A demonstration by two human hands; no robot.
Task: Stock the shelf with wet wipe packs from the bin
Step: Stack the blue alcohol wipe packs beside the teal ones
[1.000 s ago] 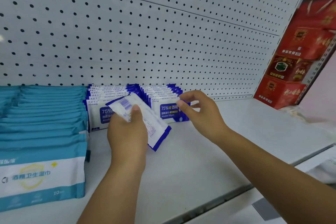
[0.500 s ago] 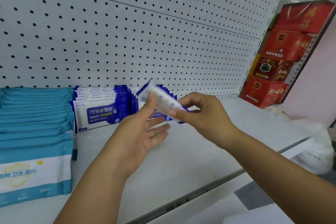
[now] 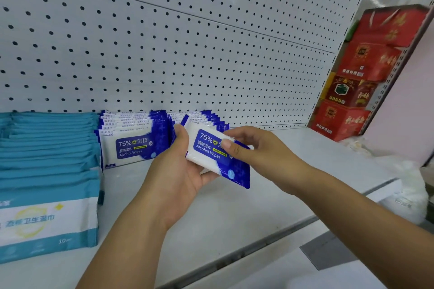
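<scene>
White perforated pegboard panel (image 3: 164, 54) at the back, pale shelf deck (image 3: 234, 223) under it. The blue-and-white alcohol wipe pack (image 3: 210, 151) is up off the deck, held between both hands. The left hand (image 3: 178, 171) cups its left end with the thumb on top, and the right hand (image 3: 258, 155) pinches the right part, thumb on the label. Its long axis runs left to right, dipping at the right end, label toward the camera. I'd guess it goes at the front of the right-hand row of matching standing packs (image 3: 215, 119), just behind it; both hands look equally near. Half a second ago the pack was edge-on and the left fingers were loose; now they're wrapped on it.
</scene>
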